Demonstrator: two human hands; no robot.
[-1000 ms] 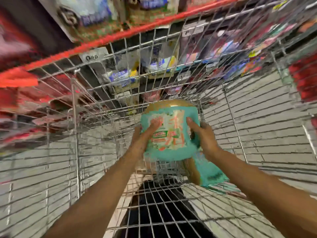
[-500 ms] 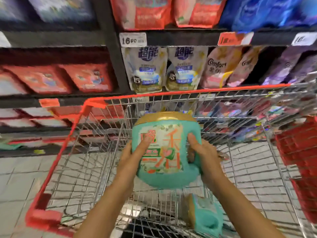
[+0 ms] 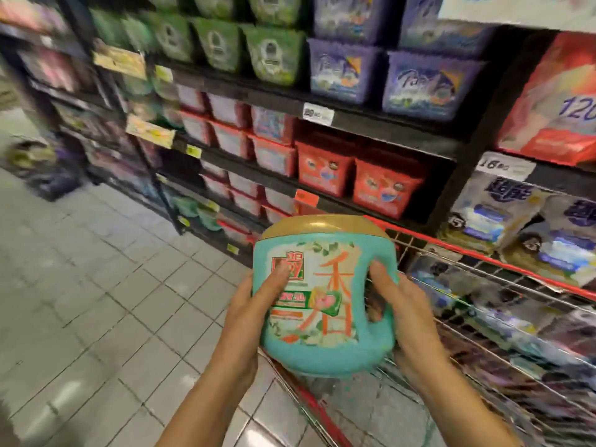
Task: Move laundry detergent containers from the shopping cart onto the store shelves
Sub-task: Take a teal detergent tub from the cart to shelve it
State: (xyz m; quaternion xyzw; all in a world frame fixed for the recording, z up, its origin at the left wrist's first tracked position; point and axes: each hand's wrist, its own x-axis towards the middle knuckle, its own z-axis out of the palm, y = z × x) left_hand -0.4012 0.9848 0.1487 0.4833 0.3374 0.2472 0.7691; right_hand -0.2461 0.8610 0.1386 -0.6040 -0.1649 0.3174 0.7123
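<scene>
Both hands hold a teal detergent tub [image 3: 322, 301] upright over the shopping cart's [image 3: 483, 258] red rim, in front of the store shelves [image 3: 380, 124]. Left hand [image 3: 248, 304] clasps its side, thumb flat on the label. Right hand [image 3: 408, 314] grips the handle side, fingers hidden behind. Cart cut off at right; far-left goods blurred. Vs 0.5 s ago: view swung left, tub now clear of the basket, second tub out of frame.
</scene>
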